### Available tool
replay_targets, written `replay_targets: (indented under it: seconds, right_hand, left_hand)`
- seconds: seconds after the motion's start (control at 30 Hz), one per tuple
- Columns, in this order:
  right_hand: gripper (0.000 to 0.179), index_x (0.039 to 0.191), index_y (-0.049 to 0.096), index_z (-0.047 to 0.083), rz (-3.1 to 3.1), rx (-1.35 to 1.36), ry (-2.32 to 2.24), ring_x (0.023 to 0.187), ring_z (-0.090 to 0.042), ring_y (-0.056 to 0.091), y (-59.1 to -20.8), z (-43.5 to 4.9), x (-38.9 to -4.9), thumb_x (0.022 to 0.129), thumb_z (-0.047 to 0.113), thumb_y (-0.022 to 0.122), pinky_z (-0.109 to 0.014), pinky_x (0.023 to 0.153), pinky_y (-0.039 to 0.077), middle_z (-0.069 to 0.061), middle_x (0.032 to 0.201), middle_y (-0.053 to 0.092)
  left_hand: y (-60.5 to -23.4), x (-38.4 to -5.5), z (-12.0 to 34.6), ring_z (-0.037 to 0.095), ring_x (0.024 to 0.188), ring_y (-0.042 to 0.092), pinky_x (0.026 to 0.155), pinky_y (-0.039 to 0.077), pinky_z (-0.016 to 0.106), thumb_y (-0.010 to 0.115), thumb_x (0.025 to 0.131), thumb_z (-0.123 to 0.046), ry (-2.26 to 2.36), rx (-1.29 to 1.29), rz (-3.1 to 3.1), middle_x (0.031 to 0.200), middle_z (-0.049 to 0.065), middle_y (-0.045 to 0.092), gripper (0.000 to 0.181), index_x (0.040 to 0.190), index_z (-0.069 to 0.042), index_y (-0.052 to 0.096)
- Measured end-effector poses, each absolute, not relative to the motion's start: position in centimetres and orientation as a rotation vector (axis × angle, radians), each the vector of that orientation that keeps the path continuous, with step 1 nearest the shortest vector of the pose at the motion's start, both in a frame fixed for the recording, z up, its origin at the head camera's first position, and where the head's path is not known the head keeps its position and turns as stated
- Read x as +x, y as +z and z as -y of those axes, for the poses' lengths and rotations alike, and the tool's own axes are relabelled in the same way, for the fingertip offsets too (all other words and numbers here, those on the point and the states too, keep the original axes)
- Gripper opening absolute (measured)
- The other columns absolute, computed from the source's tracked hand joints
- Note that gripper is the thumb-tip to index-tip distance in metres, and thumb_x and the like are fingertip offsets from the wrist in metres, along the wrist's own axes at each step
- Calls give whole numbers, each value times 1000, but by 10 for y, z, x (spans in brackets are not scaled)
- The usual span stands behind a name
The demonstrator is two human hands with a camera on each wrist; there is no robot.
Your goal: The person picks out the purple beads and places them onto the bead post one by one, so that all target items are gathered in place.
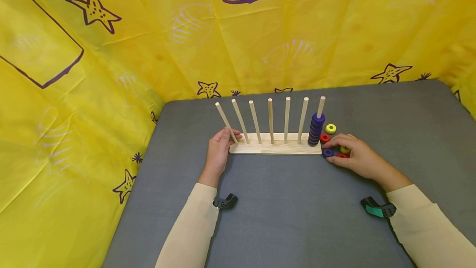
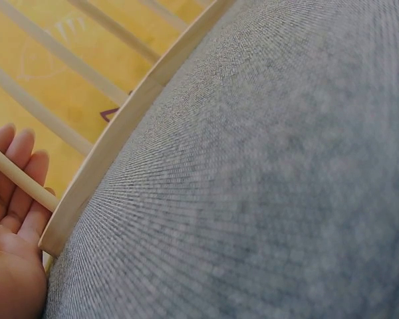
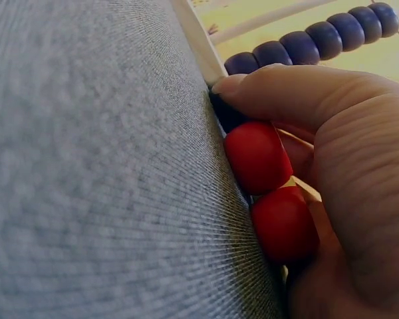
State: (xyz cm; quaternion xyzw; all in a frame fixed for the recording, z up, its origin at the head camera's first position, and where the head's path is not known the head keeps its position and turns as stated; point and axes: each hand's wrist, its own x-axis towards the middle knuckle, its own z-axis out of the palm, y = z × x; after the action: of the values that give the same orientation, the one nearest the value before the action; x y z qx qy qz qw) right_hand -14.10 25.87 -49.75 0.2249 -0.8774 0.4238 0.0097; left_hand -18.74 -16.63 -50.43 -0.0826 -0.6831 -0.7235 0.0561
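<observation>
A wooden peg rack (image 1: 277, 148) with a row of upright pegs stands on the grey cloth. At its left end my left hand (image 1: 218, 150) holds the outermost peg (image 2: 20, 176), thumb in front and fingers behind it. A stack of blue beads (image 1: 315, 129) fills the lower part of the rightmost peg. Just off the rack's right end, my right hand (image 1: 353, 154) pinches a blue bead (image 1: 328, 153) between thumb and index finger. Two red beads (image 3: 258, 157) lie under that hand, beside the blue one. A yellow bead (image 1: 345, 149) is partly hidden by its fingers.
Another yellow bead (image 1: 330, 128) and a red bead (image 1: 324, 138) lie close to the blue stack. Grey cloth (image 1: 275, 210) covers the table. A yellow patterned curtain (image 1: 238, 44) hangs behind the table and along its left side.
</observation>
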Motion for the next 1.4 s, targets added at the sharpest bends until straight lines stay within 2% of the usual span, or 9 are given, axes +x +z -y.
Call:
replay_targets:
  seconds: [0.17,0.5,0.7,0.97,1.4]
  right_hand:
    - [32,119,80,11,2723,694,1305,110,-25,56,-497,-258,-141,90,2,91,-25,94,42,-6,119,72]
    - [31,118,80,11,2682,666,1326,108,-16,58,-497,-258,-138,91,0,89,-14,96,39,-6,119,72]
    - [32,119,80,10,2658,638,1314,105,-16,61,-497,-257,-138,90,0,89,-13,94,40,-6,117,73]
    - [34,117,80,9,2604,596,1328,105,-8,58,-495,-255,-138,88,-4,90,-10,95,38,-7,115,74]
    - [33,116,78,4,2552,525,1289,96,-11,60,-489,-252,-137,86,-5,90,-12,85,44,-7,109,72]
  left_hand:
    - [-504,-188,167,22,104,73,99,55,37,52,118,-33,-2205,-252,2069,115,29,70,53,115,18,68]
    - [-504,-188,167,25,106,73,100,54,37,50,119,-31,-2199,-245,2091,117,32,70,50,115,16,69]
    - [-505,-188,168,28,108,73,101,54,37,49,119,-29,-2194,-235,2099,117,33,69,48,115,15,69]
    - [-504,-188,168,27,109,72,102,53,39,50,119,-31,-2198,-242,2103,121,36,68,49,117,14,69]
    - [-503,-187,167,25,105,73,101,54,40,50,119,-31,-2189,-254,2092,114,26,72,49,115,15,69]
